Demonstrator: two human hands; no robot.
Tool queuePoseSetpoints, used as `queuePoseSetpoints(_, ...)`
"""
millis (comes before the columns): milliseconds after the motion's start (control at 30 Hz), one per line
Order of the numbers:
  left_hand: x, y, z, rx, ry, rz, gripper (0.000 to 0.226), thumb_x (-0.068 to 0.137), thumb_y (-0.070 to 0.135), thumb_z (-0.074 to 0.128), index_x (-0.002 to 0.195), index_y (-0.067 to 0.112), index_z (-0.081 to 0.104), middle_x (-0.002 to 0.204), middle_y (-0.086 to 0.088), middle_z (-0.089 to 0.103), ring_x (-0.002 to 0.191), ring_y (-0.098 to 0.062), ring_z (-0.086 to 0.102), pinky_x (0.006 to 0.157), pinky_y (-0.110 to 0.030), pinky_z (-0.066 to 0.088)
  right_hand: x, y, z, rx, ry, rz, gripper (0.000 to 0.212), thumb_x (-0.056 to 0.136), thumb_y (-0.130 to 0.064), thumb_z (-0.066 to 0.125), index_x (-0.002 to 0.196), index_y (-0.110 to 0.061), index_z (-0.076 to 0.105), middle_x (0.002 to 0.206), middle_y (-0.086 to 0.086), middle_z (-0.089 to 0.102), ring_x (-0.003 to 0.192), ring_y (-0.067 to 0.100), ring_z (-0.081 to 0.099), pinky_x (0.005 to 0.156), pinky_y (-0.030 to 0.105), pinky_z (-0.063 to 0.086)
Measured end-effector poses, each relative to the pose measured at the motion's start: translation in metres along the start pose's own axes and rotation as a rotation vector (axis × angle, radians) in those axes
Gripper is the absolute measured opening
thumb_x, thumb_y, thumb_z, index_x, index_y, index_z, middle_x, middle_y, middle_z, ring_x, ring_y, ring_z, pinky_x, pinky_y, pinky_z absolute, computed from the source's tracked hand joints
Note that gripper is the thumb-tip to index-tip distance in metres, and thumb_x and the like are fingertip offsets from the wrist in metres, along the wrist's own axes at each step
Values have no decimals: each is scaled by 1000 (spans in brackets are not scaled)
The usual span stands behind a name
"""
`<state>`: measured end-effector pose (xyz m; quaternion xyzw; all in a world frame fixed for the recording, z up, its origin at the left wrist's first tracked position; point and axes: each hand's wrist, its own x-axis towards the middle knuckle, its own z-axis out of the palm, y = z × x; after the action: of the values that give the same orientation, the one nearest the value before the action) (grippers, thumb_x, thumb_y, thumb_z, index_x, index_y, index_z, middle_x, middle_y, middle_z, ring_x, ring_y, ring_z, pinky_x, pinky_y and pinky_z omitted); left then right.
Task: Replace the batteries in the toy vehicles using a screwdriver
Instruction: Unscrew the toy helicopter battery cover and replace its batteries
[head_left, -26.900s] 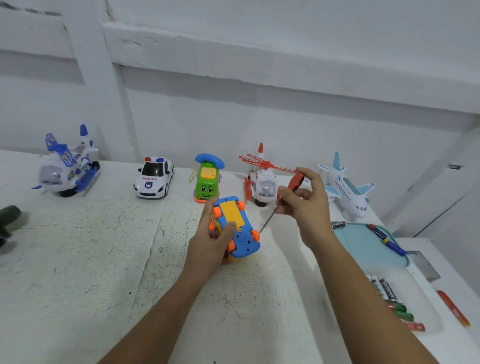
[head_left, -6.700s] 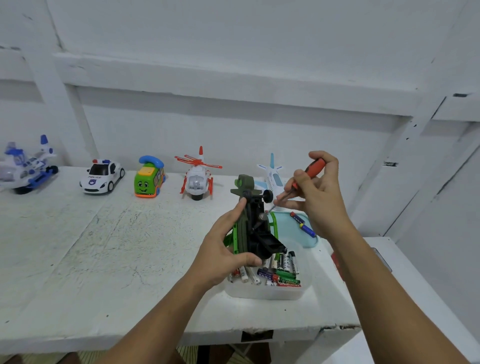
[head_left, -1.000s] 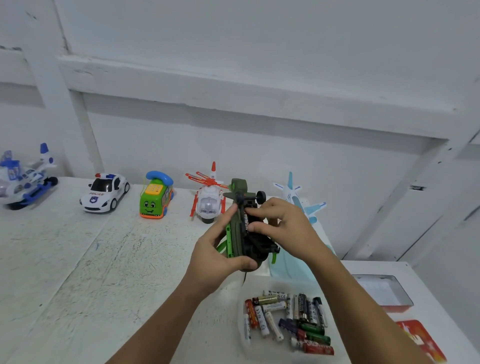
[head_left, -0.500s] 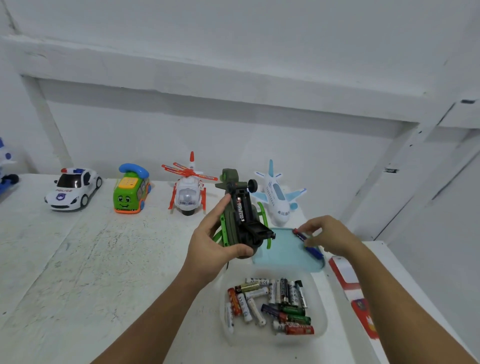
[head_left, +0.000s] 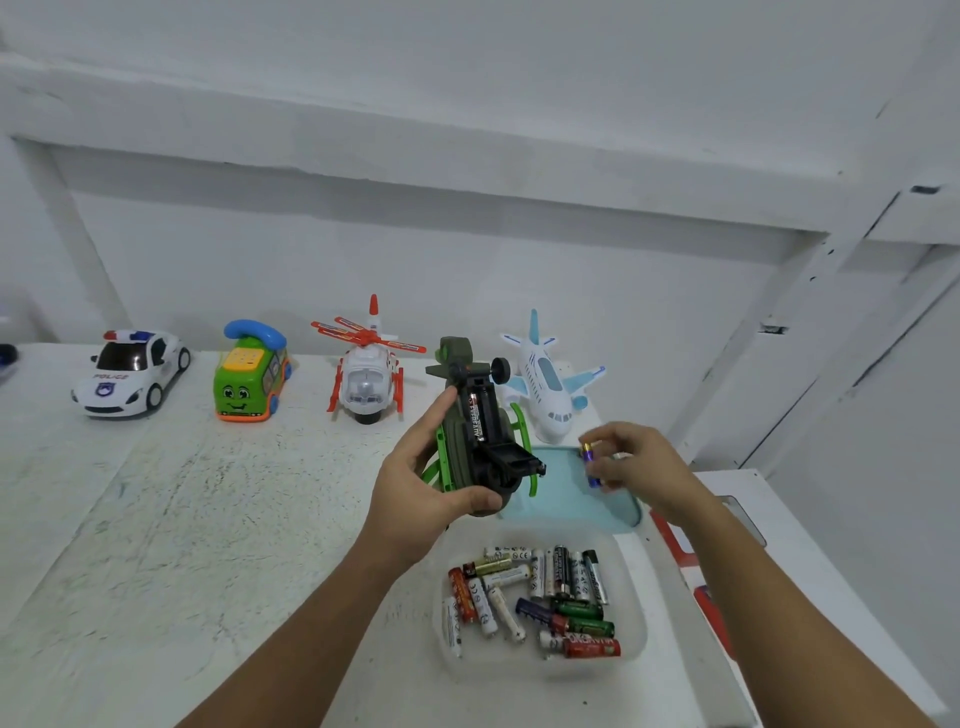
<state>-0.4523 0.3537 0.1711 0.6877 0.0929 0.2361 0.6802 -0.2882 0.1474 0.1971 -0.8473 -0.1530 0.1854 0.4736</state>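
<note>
1. The green helicopter (head_left: 478, 431) is clamped by fingers (head_left: 439, 421) of the left hand (head_left: 421, 499) above the counter (head_left: 208, 519), underside up, with its long axis pointed at the wall.
2. A purple battery (head_left: 589, 462) is pinched by the right hand (head_left: 639, 467).

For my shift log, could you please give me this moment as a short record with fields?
Left hand: grips the dark green plastic toy helicopter, underside up
Battery bay: open, one black battery seated
Right hand: pinches a purple cylindrical battery above the light blue tray
Clear plastic tub: loose batteries inside
Screwdriver: not in view
</note>
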Motion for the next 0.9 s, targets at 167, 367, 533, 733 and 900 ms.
queuePoseSetpoints(167,-2,0,-2,1,6,-1,105,53,-10,87,131,46,46,117,38,59,114,6,57,87,-13,50,-17,-62,25,574,-24,-122,25,81,10,68,101,-4,63,88,16,68,72,25,70,67,28,59)
queuePoseSetpoints(367,-6,9,-4,-13,0,-2,103,55,-15,84,131,40,43,106,47,57,104,16,57,76,-6,48,-27,-102,56,326,5,-344,26,76,6,76,95,-5,63,81,14,67,67,20,67,63,33,59)
queuePoseSetpoints(533,-7,10,-6,-26,14,-7,103,54,-14,85,129,44,44,110,42,60,108,11,57,79,-11,50,-22,-103,71,88,20,-430,26,69,-8,85,88,-17,69,80,9,69,71,14,62,65,19,51)
queuePoseSetpoints(733,-9,15,-7,-45,13,7,102,56,-19,81,131,40,44,110,40,61,107,10,58,75,-12,52,-21,-101,77,-22,-8,-475,27,74,-16,83,99,-24,76,77,-13,67,72,-4,59,65,10,40)
queuePoseSetpoints(900,-12,16,-6,-77,23,0,102,58,-24,78,128,42,46,110,32,65,106,7,60,69,-13,54,-15,-95,75,-82,-108,-509,33,82,-13,75,112,-27,73,88,-6,57,83,3,55,76,16,40)
